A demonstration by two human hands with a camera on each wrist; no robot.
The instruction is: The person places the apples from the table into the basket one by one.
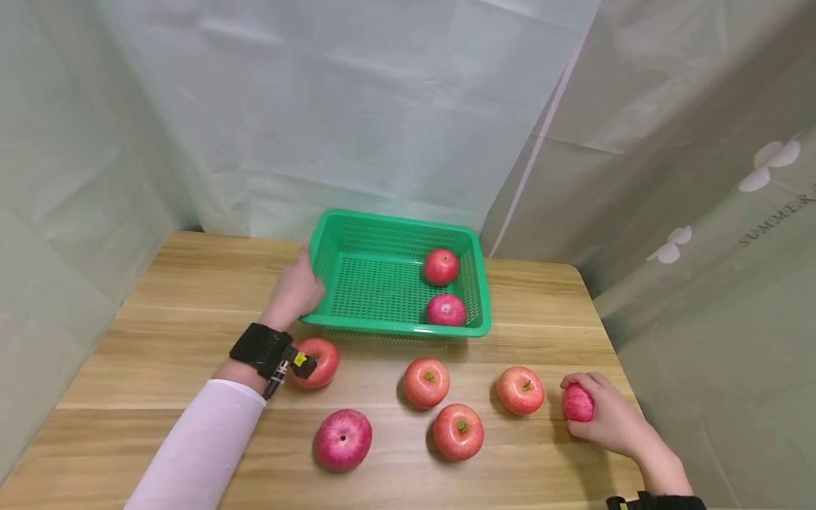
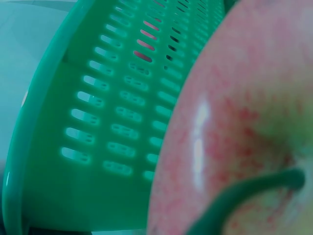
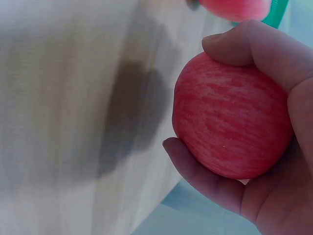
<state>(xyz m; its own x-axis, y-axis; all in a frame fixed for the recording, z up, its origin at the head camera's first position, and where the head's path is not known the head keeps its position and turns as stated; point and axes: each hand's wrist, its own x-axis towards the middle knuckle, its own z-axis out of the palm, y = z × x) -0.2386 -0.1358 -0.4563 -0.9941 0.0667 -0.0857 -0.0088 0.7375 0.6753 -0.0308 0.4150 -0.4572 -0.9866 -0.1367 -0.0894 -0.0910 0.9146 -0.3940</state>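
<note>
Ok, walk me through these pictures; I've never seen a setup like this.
There's no robot, just a person's bare left hand and right hand. The wide picture comes from a camera worn on the head, looking forward and down. The other two come from wrist cameras, one per arm.

At the far side of the wooden table is a green basket with two apples in it. Five more lie in front. The left grip is on the basket's left end. The right grip holds another apple; the left wrist picture shows the basket's side and an apple up close.
</note>
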